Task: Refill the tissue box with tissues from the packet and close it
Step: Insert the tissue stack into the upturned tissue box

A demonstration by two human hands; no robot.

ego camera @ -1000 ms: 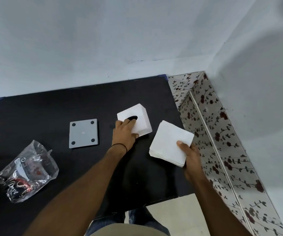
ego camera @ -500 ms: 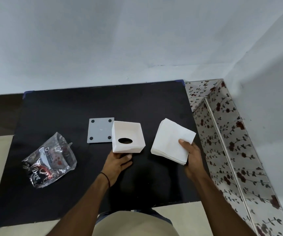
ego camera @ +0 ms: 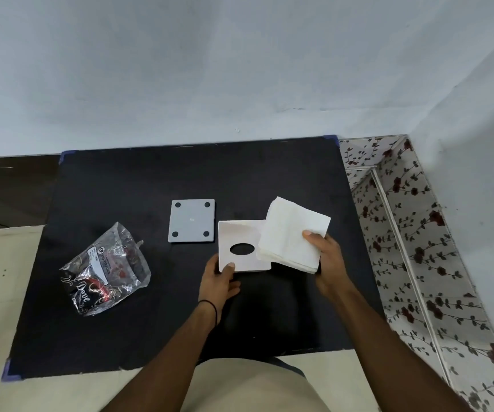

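Note:
A white tissue box [ego camera: 239, 233] stands upside down on the black mat [ego camera: 120, 322], its open side up and the oval slot showing on the inside. My left hand [ego camera: 219, 285] grips its near left corner, thumb over the rim. My right hand [ego camera: 326, 260] holds a stack of white tissues [ego camera: 291, 233] tilted over the box's right edge, covering that side. The grey base plate [ego camera: 191, 220], with a dark pad at each corner, lies flat just left of the box. The clear tissue packet [ego camera: 105, 269] lies crumpled at the mat's left.
The mat lies on a pale floor against a white wall [ego camera: 210, 84]. A flower-patterned skirting [ego camera: 403, 233] runs along the right side, close to the mat's right edge. My knees show at the bottom.
My right hand has carried the tissue stack leftward until it overlaps the box's right edge. My left hand has taken hold of the box's near corner. The view has pulled back.

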